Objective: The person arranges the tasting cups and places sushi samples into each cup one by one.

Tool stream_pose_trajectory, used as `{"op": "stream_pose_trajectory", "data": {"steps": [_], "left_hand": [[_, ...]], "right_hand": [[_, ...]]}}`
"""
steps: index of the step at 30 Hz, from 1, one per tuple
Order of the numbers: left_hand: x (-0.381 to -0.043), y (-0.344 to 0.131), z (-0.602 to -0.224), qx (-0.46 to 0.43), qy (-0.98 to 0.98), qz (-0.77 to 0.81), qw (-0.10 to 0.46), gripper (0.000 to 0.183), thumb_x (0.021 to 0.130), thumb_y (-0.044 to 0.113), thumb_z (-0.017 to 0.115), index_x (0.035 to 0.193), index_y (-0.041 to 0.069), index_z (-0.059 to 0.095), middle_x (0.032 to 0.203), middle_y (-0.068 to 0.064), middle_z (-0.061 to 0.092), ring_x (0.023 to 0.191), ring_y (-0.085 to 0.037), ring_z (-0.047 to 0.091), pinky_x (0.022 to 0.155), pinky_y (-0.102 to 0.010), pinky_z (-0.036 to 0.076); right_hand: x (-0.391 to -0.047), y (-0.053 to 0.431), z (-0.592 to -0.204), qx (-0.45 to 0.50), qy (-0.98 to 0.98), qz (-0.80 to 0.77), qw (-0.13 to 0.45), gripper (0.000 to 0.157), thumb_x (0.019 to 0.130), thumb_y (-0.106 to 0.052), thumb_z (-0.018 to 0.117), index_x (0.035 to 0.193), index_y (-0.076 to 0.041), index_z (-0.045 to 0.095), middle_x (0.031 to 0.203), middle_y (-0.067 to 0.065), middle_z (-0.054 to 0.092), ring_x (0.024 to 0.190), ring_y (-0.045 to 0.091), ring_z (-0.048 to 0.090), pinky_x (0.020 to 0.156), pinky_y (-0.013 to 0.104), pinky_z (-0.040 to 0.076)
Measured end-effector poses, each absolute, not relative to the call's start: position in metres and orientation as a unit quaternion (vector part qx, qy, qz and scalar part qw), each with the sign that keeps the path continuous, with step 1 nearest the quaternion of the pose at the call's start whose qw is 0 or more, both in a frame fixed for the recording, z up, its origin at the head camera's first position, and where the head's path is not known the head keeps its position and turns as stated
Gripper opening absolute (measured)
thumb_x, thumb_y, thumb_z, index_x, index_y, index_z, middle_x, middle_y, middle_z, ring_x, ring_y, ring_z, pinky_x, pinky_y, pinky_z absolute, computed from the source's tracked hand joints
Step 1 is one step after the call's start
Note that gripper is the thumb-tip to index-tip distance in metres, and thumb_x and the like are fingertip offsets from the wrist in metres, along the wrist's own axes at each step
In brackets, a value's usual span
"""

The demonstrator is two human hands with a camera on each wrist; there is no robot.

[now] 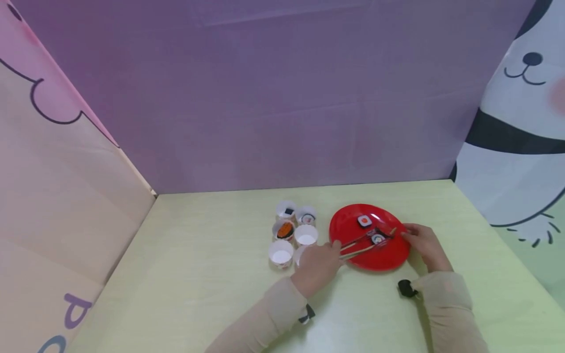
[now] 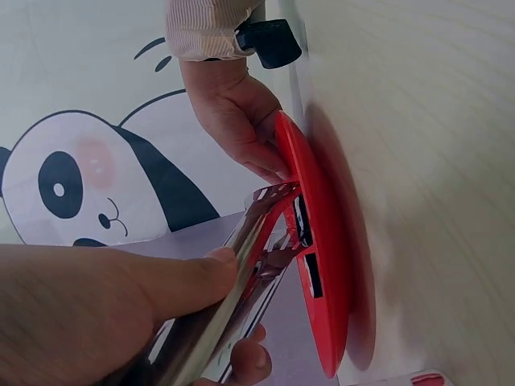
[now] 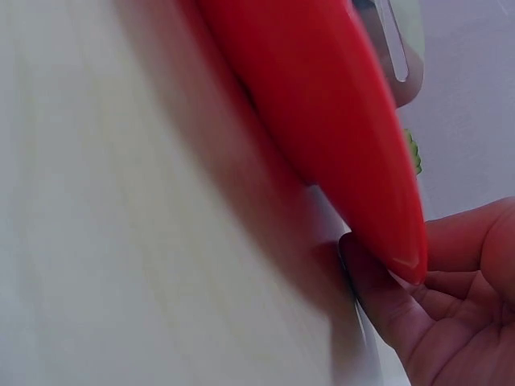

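Observation:
My left hand (image 1: 319, 267) grips a pair of metal tongs (image 1: 356, 253), which reach over a red plate (image 1: 375, 263). Between the tong tips is a toy sushi roll (image 1: 378, 239) with a black rim; whether they squeeze it I cannot tell. Another sushi piece (image 1: 364, 221), white with an orange centre, lies farther back on the plate. At the plate's right edge, my right hand (image 1: 424, 245) pinches the rim, with the thumb (image 3: 378, 289) underneath in the right wrist view. Seen from the left wrist, the tongs (image 2: 269, 201) touch down near the plate's far side.
Several small white cups stand in two rows left of the plate. One back cup (image 1: 286, 208) holds a black piece, the cup (image 1: 305, 214) beside it a round roll, and another an orange-topped sushi (image 1: 285, 230). A purple wall (image 1: 282, 122) rises behind the table (image 1: 198, 274).

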State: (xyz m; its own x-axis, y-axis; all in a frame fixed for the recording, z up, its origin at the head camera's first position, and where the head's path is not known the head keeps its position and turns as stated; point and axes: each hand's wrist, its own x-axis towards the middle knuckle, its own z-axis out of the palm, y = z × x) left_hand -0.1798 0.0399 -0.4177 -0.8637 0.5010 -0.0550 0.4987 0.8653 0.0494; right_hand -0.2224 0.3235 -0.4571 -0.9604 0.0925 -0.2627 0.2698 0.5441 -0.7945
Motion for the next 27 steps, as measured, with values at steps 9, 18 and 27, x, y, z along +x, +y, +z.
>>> {"op": "stream_pose_trajectory", "data": {"steps": [9,18,27], "left_hand": [[-0.178,0.033,-0.41,0.253,0.967,-0.001,0.01,0.029,0.094,0.04,0.055,0.107,0.014,0.054,0.07,0.001,0.052,0.049,-0.013,0.043,0.04,-0.024,0.034],[-0.176,0.021,-0.405,0.248,0.968,0.031,0.026,0.031,0.094,0.042,0.054,0.106,0.014,0.053,0.068,0.002,0.05,0.05,-0.014,0.045,0.041,-0.022,0.035],[-0.174,0.004,-0.396,0.252,0.967,0.042,0.006,0.033,0.092,0.043,0.057,0.108,0.014,0.055,0.068,0.002,0.051,0.052,-0.013,0.044,0.043,-0.022,0.034]], "right_hand": [[-0.223,0.323,-0.457,0.099,0.877,-0.463,0.083,0.048,0.099,-0.016,0.041,0.136,0.014,0.034,0.132,0.035,0.041,0.115,0.044,0.044,0.095,0.051,0.041],[-0.223,0.324,-0.458,0.098,0.88,-0.457,0.088,0.048,0.099,-0.016,0.042,0.136,0.014,0.034,0.131,0.035,0.042,0.113,0.044,0.045,0.094,0.05,0.042],[-0.222,0.324,-0.457,0.079,0.886,-0.451,0.071,0.046,0.098,-0.013,0.042,0.132,0.016,0.037,0.126,0.036,0.046,0.107,0.04,0.05,0.086,0.04,0.045]]}}
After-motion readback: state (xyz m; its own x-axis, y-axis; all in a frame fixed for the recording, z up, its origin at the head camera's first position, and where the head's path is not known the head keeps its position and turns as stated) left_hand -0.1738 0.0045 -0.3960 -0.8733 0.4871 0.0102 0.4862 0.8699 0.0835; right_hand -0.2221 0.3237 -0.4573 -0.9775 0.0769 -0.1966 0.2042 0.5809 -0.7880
